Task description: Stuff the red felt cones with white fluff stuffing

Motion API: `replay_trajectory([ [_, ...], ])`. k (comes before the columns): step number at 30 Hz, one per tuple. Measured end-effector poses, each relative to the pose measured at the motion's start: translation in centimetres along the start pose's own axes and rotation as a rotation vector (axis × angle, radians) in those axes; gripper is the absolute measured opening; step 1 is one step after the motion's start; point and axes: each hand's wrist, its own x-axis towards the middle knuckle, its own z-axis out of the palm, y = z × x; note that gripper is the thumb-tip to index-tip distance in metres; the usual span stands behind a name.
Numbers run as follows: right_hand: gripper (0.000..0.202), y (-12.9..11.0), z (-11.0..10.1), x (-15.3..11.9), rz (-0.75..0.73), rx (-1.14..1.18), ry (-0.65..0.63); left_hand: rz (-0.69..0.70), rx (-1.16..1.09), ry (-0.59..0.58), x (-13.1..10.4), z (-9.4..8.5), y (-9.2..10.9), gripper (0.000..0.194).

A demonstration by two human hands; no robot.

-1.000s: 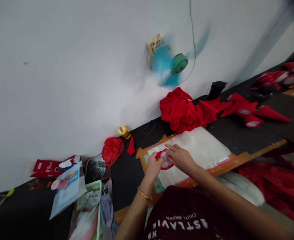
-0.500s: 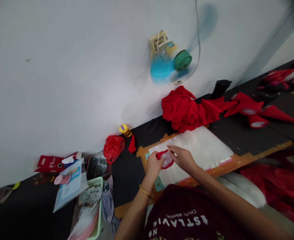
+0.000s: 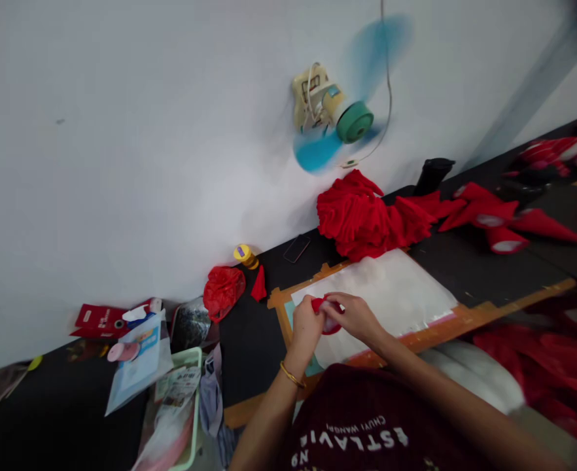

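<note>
A small red fabric cone (image 3: 331,329), its open end showing white stuffing, is held between both hands over the white sheet. My left hand (image 3: 309,322), with a gold bangle on the wrist, is closed round its left side. My right hand (image 3: 356,317) pinches the rim from the right, fingers bent in toward the opening. Whether a needle or thread is between the fingers is too small to tell. Under the hands lies the white sheet (image 3: 396,288), edged with brown tape on the black table.
A heap of red fabric pieces (image 3: 357,212) lies behind the sheet, and stuffed red cones (image 3: 489,212) lie to the right. Left of the sheet are a phone (image 3: 297,248), a yellow spool (image 3: 246,256), a red plastic bag (image 3: 224,292) and a green basket (image 3: 193,418). A fan (image 3: 352,121) spins on the wall.
My right hand has moved from above the rim down onto the cone, fingers now at its opening. My left hand has shifted slightly right, and less of the white stuffing shows.
</note>
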Motion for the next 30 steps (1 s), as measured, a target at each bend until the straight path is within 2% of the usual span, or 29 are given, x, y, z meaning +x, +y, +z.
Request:
replay_trajectory([
  [3,0.018,0.5,0.2,0.0,0.023,-0.043,0.026,-0.007,-0.054,-0.006,-0.2,-0.1,0.4,0.014],
  [7,0.018,1.3,0.2,-0.1,0.006,-0.083,0.060,-0.073,-0.162,-0.073,-0.3,-0.6,0.1,0.016],
  [13,0.018,0.8,-0.2,-0.2,-0.143,-0.084,0.067,-0.119,-0.541,-0.193,-0.4,-0.9,-0.4,0.014],
  [16,0.018,0.1,-0.4,0.0,-0.189,-0.053,0.061,-0.136,-0.639,-0.155,-0.3,-0.6,-0.4,0.024],
  [19,0.020,-0.1,-0.5,0.1,-0.197,-0.014,0.060,-0.142,-0.566,-0.103,-0.4,-0.2,-0.5,0.019],
  [22,0.025,-0.1,-0.5,0.2,-0.194,0.039,0.054,-0.030,-0.337,-0.026,-0.7,0.0,-0.6,0.008],
  [25,0.027,-0.2,-0.5,0.2,-0.198,0.092,0.022,0.035,-0.146,0.060,-0.8,-0.2,-0.5,0.010],
  [27,0.025,-0.4,-0.5,0.2,-0.201,0.077,-0.001,0.043,-0.117,0.083,-0.8,-0.3,-0.4,0.013],
  [30,0.020,-0.7,-0.5,0.3,-0.194,-0.063,0.003,0.092,-0.140,0.079,-0.9,-0.5,-0.2,0.012],
])
